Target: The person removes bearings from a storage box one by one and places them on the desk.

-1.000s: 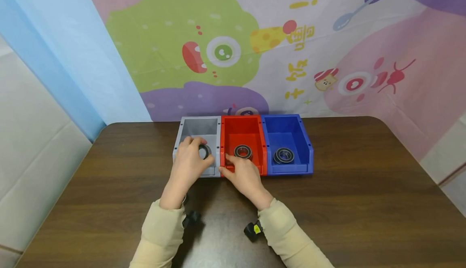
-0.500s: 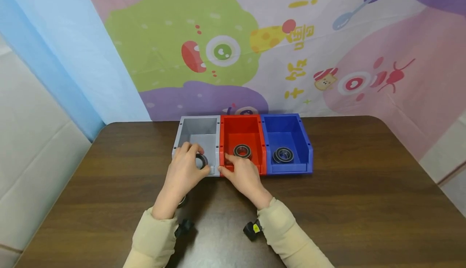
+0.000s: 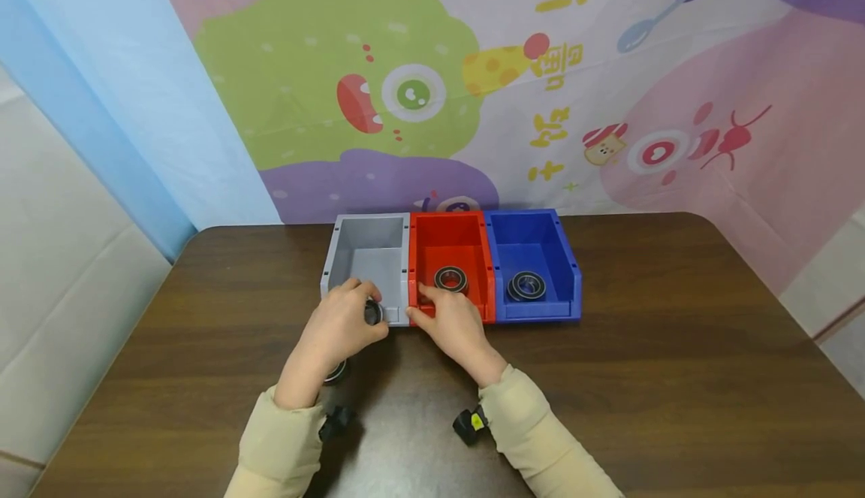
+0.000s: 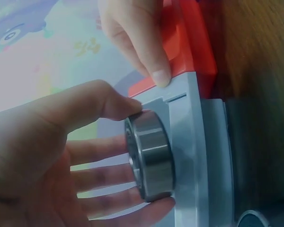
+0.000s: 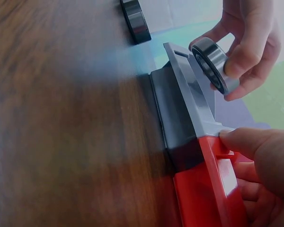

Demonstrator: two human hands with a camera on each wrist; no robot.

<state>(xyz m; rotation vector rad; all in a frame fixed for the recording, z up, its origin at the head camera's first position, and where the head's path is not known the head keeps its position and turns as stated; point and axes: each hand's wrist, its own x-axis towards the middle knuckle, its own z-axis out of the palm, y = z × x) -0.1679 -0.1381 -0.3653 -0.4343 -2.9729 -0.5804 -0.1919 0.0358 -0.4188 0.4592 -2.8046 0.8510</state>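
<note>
My left hand [image 3: 341, 321] pinches a ball bearing [image 4: 154, 151] between thumb and fingers, on edge at the front of the grey bin [image 3: 378, 258]. In the right wrist view the held bearing [image 5: 213, 61] appears just above the grey front rim. My right hand [image 3: 454, 329] grips the front of the wall where the grey bin meets the red bin [image 3: 449, 231], its thumb on the join. Another bearing [image 3: 438, 280] lies in the red bin, behind the right hand. On the table, partly hidden by my left wrist, is one more bearing [image 3: 336, 372].
To the right, the blue bin [image 3: 527, 231] joins the red one and holds a bearing [image 3: 514, 285], perhaps with another under it. The bins stand at the back of the brown table [image 3: 662, 348], against a printed cloth [image 3: 419, 25].
The left hand has drawn the bearing from inside the grey bin toward its front edge. The bearing on the table has come into view beside the left wrist. My right hand has stayed put.
</note>
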